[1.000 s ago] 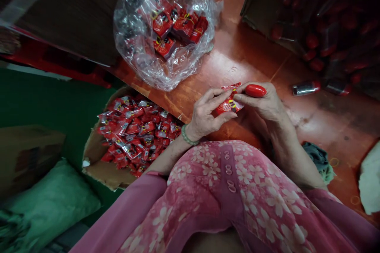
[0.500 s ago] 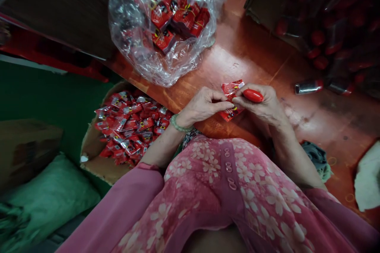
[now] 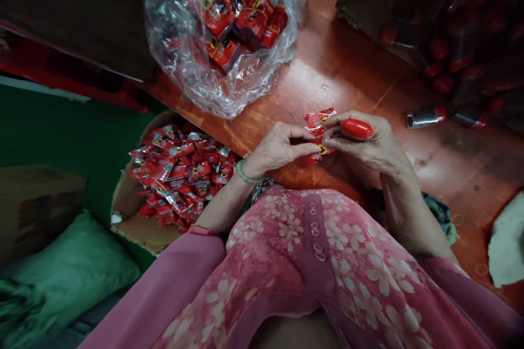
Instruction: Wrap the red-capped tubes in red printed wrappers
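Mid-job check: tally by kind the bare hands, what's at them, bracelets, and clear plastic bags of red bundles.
Bare hands, left hand and right hand: 2
Glossy red oval piece, in the right hand: 1
Red printed plastic wrapper, between the hands: 1
Pale green bead bracelet: 1
Clear plastic bag of red bundles: 1
Total: 6

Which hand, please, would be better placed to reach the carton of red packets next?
Probably the left hand: it is nearer the carton, which is on that side, beside the left forearm. The right hand is farther away and holds a red object.
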{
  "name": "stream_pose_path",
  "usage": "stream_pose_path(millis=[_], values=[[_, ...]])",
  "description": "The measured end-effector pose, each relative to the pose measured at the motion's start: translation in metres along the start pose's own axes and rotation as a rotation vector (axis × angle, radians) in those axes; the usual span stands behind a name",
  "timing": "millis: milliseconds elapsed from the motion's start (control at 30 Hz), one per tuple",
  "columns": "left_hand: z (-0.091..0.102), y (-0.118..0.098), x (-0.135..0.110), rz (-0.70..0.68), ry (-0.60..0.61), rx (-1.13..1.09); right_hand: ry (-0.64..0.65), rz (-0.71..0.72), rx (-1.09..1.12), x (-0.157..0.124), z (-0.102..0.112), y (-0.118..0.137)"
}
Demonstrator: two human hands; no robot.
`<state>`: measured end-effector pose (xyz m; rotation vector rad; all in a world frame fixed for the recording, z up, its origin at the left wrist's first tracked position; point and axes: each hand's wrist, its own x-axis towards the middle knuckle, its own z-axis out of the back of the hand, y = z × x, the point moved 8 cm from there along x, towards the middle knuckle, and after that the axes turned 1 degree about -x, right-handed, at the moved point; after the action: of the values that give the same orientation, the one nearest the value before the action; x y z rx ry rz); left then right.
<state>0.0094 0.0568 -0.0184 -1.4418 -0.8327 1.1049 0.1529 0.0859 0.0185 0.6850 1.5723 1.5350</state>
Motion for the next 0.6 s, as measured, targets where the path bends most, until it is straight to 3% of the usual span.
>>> stream_pose_path(millis=[133, 300, 467, 600], values=[[-0.007, 0.005, 0.0, 0.029, 0.034, -0.009, 0.017, 0.019, -0.043, -0.003, -0.001, 0.004], [-0.001, 0.007, -0.004, 0.026, -0.095, -0.003, 0.034, 0.014, -0.148, -0.002, 0.006, 0.009], [0.013, -0.008, -0.009, -0.145, -0.242, 0.107, -0.023, 0.003, -0.246, 0.001, 0.039, 0.016], [0.018, -0.028, -0.015, -0.35, -0.322, 0.253, 0.063, 0.061, -0.357, -0.002, 0.041, 0.037]])
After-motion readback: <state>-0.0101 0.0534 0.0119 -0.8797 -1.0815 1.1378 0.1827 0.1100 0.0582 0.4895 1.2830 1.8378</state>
